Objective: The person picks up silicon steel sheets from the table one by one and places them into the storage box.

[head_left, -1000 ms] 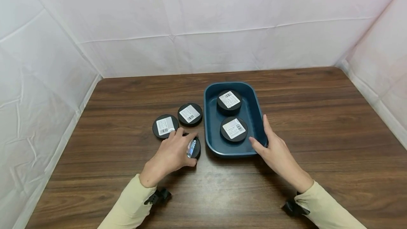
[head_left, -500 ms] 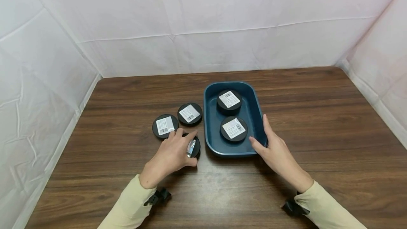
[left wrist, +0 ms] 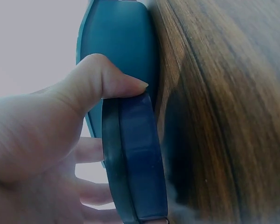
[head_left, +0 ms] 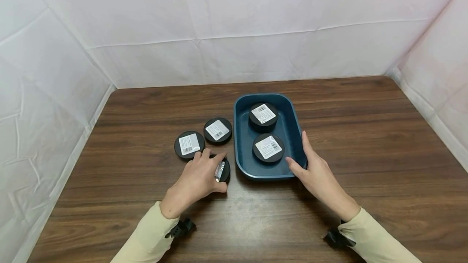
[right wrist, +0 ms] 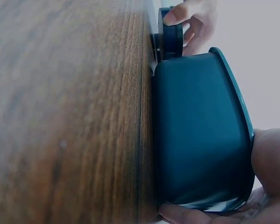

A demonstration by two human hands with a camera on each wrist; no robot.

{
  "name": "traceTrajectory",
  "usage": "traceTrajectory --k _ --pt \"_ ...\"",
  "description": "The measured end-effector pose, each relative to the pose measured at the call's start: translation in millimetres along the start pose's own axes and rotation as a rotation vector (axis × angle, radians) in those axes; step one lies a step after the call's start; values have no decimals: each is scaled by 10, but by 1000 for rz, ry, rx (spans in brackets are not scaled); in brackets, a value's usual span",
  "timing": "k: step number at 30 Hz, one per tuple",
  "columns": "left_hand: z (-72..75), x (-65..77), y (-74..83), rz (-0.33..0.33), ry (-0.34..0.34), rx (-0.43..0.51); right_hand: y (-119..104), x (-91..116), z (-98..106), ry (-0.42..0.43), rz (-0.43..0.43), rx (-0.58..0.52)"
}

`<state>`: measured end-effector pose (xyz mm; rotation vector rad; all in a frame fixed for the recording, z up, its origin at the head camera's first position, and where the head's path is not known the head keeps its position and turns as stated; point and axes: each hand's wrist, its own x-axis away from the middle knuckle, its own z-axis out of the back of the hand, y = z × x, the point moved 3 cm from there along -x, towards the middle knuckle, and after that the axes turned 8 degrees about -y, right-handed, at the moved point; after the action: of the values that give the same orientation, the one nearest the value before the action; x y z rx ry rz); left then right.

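Note:
My left hand (head_left: pixel 197 180) grips a flat round black tin (head_left: pixel 225 171) at its edges, thumb on the near side and fingers on the far side. In the left wrist view the tin's side (left wrist: pixel 142 158) shows a lid seam, low over the wood. My palm partly covers its label. My right hand (head_left: pixel 321 180) holds the near right corner of a blue rectangular tray (head_left: pixel 243 133), thumb over the rim and fingers along the outer wall. Inside the tray lie a near black tin (head_left: pixel 268 148) and a far one (head_left: pixel 263 117) that stands taller, both with white barcode labels.
Two more labelled black tins, the left one (head_left: pixel 189 145) and the right one (head_left: pixel 217 131), lie on the wooden table (head_left: pixel 365 133) just beyond my left hand. White fabric walls (head_left: pixel 234 60) enclose the table at the back and sides.

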<state>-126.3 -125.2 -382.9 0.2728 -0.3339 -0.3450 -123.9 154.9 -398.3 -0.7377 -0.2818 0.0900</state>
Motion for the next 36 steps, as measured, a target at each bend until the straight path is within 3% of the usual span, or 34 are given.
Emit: traceTrajectory --k 21,36 --pt "57 52 46 1 40 5 9 -5 5 -4 6 6" --pt "200 101 111 -26 81 -21 1 -11 3 -4 10 4"
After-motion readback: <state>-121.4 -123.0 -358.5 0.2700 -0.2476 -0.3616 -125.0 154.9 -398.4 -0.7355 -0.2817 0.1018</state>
